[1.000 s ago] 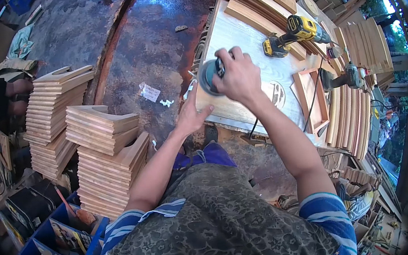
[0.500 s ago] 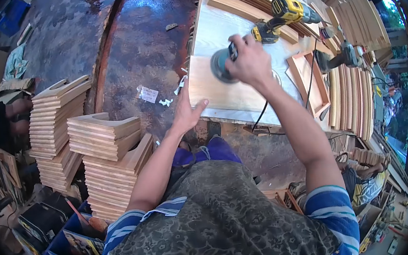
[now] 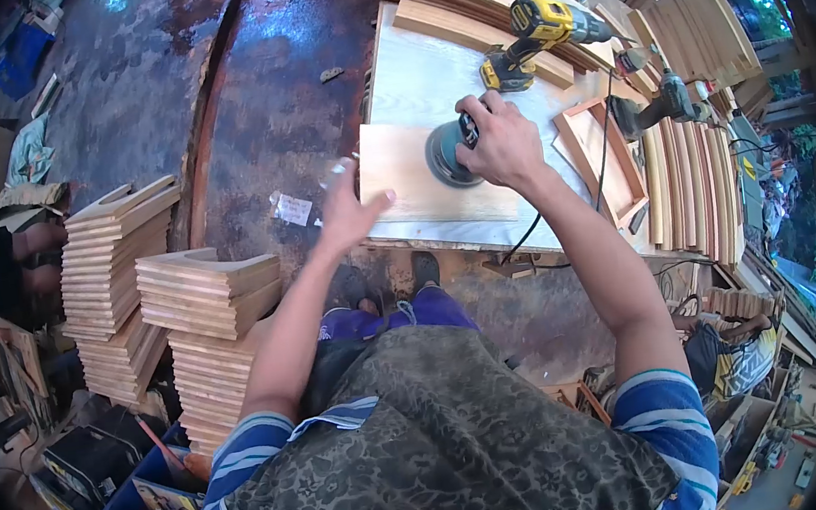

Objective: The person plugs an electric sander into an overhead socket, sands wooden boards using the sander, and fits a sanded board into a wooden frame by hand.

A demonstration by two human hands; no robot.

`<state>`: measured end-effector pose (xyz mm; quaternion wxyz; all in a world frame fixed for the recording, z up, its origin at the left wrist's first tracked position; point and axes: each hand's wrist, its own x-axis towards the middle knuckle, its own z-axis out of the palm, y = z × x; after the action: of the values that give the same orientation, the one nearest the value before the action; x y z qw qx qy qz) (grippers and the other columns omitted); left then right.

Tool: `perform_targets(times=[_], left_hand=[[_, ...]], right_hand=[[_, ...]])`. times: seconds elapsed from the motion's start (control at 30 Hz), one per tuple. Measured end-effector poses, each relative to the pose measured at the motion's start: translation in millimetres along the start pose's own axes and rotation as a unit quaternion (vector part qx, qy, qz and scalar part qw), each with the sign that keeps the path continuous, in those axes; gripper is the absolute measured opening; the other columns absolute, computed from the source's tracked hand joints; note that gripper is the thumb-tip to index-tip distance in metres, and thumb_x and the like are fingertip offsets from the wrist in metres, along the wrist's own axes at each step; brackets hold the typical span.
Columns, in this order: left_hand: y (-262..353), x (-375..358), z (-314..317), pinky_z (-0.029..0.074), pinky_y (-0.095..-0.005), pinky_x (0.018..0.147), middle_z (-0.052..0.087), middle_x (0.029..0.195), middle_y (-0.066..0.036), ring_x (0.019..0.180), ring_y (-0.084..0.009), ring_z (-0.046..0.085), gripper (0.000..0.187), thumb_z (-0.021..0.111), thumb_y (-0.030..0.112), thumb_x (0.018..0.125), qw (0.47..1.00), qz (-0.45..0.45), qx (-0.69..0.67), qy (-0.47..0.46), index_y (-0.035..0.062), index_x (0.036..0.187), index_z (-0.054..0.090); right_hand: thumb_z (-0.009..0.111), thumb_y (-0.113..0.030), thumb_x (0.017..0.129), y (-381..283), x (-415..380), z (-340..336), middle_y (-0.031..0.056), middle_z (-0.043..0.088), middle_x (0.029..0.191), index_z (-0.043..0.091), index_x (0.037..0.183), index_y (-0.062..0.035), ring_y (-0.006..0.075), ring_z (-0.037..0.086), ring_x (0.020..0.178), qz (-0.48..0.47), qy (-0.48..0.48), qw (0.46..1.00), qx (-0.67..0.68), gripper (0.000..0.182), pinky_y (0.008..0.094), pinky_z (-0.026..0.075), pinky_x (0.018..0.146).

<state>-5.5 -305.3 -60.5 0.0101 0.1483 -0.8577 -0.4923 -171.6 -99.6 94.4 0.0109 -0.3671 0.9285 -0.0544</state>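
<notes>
My right hand (image 3: 504, 146) is wrapped over the top of a round orbital sander (image 3: 449, 157), whose pad rests on a pale wooden board (image 3: 412, 204). The board lies flat on the white-topped workbench (image 3: 411, 63), near its front left corner. At the board's left edge, my left hand (image 3: 350, 213) has its thumb and fingers spread, the thumb reaching over the wood. Its fingertips are slightly blurred. The sander's black cord (image 3: 526, 233) trails off toward the front edge.
A yellow cordless drill (image 3: 543, 28) and a second drill (image 3: 667, 102) stand beyond my right hand. A wooden frame (image 3: 603, 157) and curved wood pieces (image 3: 687, 183) lie to the right. Stacks of cut boards (image 3: 210, 288) rise at left. Another person (image 3: 731, 354) is at lower right.
The sander has moved rightward and closer to me across the board with my right hand on it. My left hand stays by the board's left edge. The whole view has shifted slightly.
</notes>
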Motion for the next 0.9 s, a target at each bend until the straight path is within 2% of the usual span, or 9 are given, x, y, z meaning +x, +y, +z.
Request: perform_targets(times=[0.1,0.13,0.23,0.4,0.5,0.7,0.77,0.83,0.9], left_hand=[[14,55,-17,0.030,-0.0500,0.128,0.036,0.166,-0.034,0.157,-0.0436,0.035,0.107,0.078,0.058,0.091,0.986,-0.077,-0.045,0.141,-0.0081,0.163,0.033],[8,80,-9,0.040,-0.0492,0.121,0.048,0.157,-0.034,0.148,-0.0442,0.048,0.100,0.083,0.050,0.088,0.983,-0.062,-0.045,0.169,-0.0050,0.159,0.040],[21,97,3,0.043,-0.0477,0.118,0.058,0.150,-0.029,0.142,-0.0418,0.055,0.090,0.084,0.046,0.089,0.995,-0.019,-0.070,0.066,0.0008,0.156,0.045],[26,93,13,0.050,-0.0477,0.110,0.071,0.134,-0.024,0.128,-0.0404,0.066,0.080,0.084,0.041,0.090,0.992,-0.011,-0.060,0.107,0.0034,0.152,0.049],[25,94,14,0.047,-0.0458,0.116,0.064,0.144,-0.028,0.136,-0.0402,0.062,0.096,0.083,0.050,0.090,0.993,-0.029,-0.084,0.075,-0.0044,0.158,0.042],[8,105,29,0.049,-0.0478,0.112,0.068,0.139,-0.026,0.132,-0.0426,0.063,0.084,0.083,0.044,0.090,0.990,-0.037,-0.068,0.115,0.0007,0.154,0.048],[12,105,29,0.049,-0.0477,0.112,0.067,0.139,-0.027,0.132,-0.0429,0.063,0.086,0.083,0.045,0.090,0.990,-0.032,-0.053,0.124,-0.0004,0.154,0.048],[11,104,27,0.048,-0.0476,0.112,0.067,0.140,-0.027,0.132,-0.0431,0.063,0.087,0.082,0.046,0.090,0.991,-0.024,-0.032,0.131,-0.0016,0.154,0.047],[11,102,23,0.048,-0.0475,0.113,0.067,0.140,-0.027,0.132,-0.0431,0.063,0.088,0.083,0.047,0.090,0.992,-0.015,-0.073,0.100,-0.0015,0.155,0.047]], right_hand=[[0.075,-0.030,0.081,5,-17,0,0.0153,0.065,0.122,0.065,0.129,-0.0192,0.0394,0.069,0.105,-0.006,0.000,1.000,0.007,0.050,0.0504,0.061,0.086],[0.075,-0.030,0.081,3,-24,0,0.0153,0.065,0.122,0.065,0.129,-0.0192,0.0394,0.069,0.105,-0.005,-0.003,1.000,0.007,0.050,0.0504,0.061,0.086],[0.076,-0.029,0.081,-1,-36,-5,0.0150,0.065,0.122,0.066,0.128,-0.0190,0.0397,0.068,0.104,0.002,-0.002,1.000,0.002,0.049,0.0502,0.060,0.086],[0.078,-0.026,0.078,-24,-58,1,0.0162,0.065,0.119,0.068,0.125,-0.0178,0.0396,0.068,0.102,-0.011,0.029,0.999,0.028,0.049,0.0505,0.061,0.082],[0.078,-0.026,0.078,-22,-44,2,0.0179,0.064,0.117,0.068,0.124,-0.0167,0.0406,0.067,0.102,-0.026,0.037,0.998,0.038,0.048,0.0515,0.061,0.081],[0.077,-0.027,0.080,-2,-31,1,0.0172,0.063,0.118,0.066,0.125,-0.0177,0.0411,0.067,0.100,0.011,0.024,0.999,0.029,0.048,0.0524,0.060,0.080],[0.081,-0.031,0.081,-16,-57,-4,0.0122,0.062,0.122,0.067,0.126,-0.0208,0.0354,0.065,0.109,0.013,-0.024,1.000,-0.005,0.048,0.0507,0.060,0.086],[0.080,-0.027,0.079,-14,-71,0,0.0157,0.063,0.119,0.066,0.124,-0.0186,0.0390,0.067,0.103,-0.020,0.017,0.999,0.033,0.048,0.0496,0.061,0.082],[0.078,-0.027,0.080,1,-57,0,0.0156,0.063,0.120,0.066,0.126,-0.0183,0.0393,0.067,0.104,0.033,0.029,0.999,0.022,0.048,0.0504,0.061,0.084]])
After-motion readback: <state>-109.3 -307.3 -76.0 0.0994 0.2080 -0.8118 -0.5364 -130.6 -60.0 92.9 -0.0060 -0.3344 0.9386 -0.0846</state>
